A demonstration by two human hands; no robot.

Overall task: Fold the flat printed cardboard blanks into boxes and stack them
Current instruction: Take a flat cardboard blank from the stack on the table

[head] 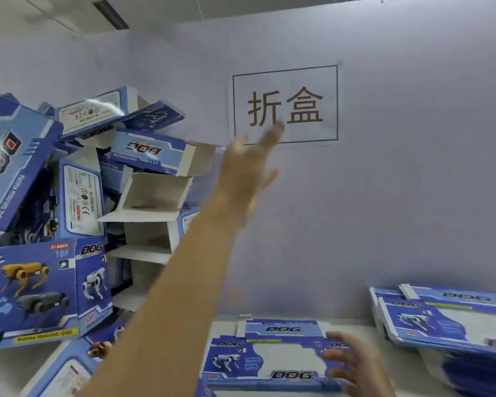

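Reaching left hand (249, 164) spread open, seemingly empty, beside piled boxes (69, 196)

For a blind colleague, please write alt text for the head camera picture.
A person's open left hand reaches up beside a heap of folded blue boxes, while the right hand touches a flat blank on the table.
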